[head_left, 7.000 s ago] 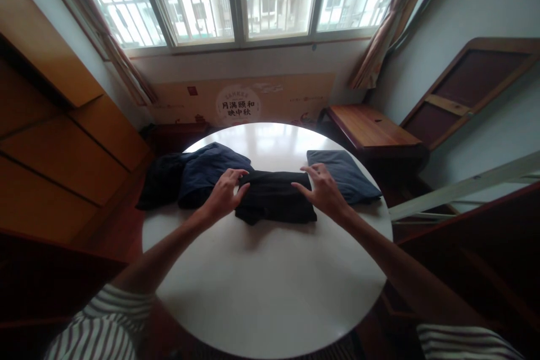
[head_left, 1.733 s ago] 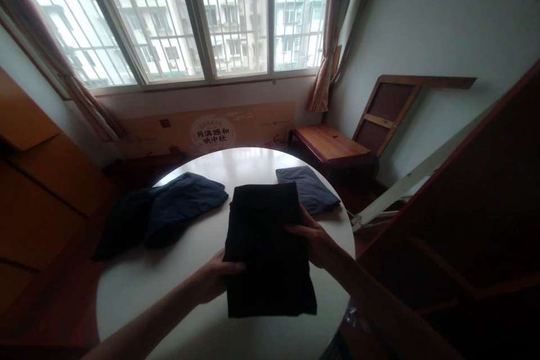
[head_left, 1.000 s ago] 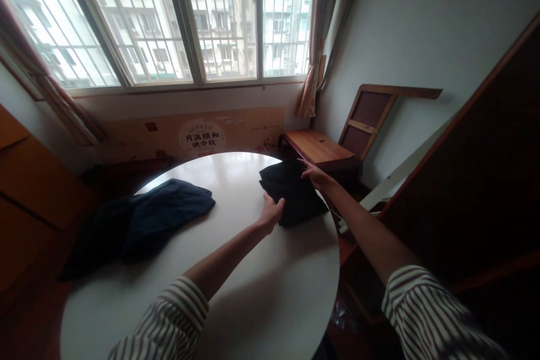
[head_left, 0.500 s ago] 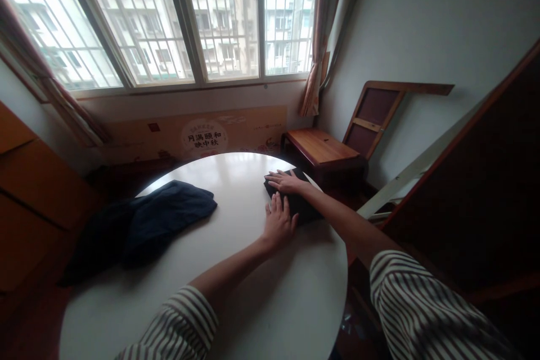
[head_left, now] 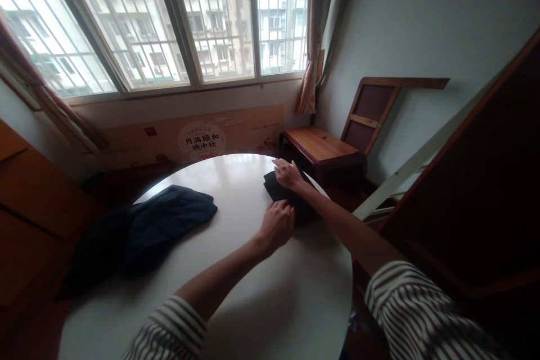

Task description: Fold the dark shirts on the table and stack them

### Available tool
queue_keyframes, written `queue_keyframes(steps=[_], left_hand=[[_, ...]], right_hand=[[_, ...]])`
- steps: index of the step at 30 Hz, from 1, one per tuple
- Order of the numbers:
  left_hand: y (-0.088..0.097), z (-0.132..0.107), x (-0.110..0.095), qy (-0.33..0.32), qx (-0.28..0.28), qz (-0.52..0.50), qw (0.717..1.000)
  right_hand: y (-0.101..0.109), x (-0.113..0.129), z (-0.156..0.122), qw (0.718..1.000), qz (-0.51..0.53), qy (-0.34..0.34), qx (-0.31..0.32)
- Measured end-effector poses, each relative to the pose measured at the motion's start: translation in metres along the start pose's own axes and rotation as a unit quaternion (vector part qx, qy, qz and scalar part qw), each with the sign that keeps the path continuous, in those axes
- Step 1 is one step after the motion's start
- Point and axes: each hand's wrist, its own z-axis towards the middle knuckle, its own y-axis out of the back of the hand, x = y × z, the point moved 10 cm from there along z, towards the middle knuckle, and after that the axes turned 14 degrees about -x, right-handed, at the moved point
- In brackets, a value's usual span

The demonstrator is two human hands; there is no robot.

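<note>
Head view: at the round white table's [head_left: 253, 298] far-right edge, left hand [head_left: 276, 222] and right hand [head_left: 289, 174] curl over a folded black garment [head_left: 302, 211]; I cannot tell whether they grip.

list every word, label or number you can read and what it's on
"月满颐和": pale circle on the orange banner
"映中秋": same circle, beneath
Too small to read: circle's arched top line; banner's small right-hand line; any marks on the red square
No lettering visible on the navy garment or black cloth
</note>
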Motion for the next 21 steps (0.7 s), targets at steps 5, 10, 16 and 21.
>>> queue_keyframes(steps=[5,10,16,21], left_hand=[[-0.018,0.066,0.039,-0.02,0.108,0.07,0.992],[-0.048,0.091,0.08,0.006,0.175,0.111,0.978],[-0.047,0.088,0.084,0.032,0.165,0.112,0.979],[0.011,0.061,0.095,0.03,0.094,0.125,0.987]], right_hand=[[0.027,-0.022,-0.081,1.0,-0.007,0.015,-0.024],[0.027,-0.038,-0.16,0.997,-0.049,0.041,-0.051],[0.036,-0.032,-0.208,0.992,-0.069,0.075,-0.076],[0.072,0.003,-0.219,0.98,-0.001,0.113,-0.166]])
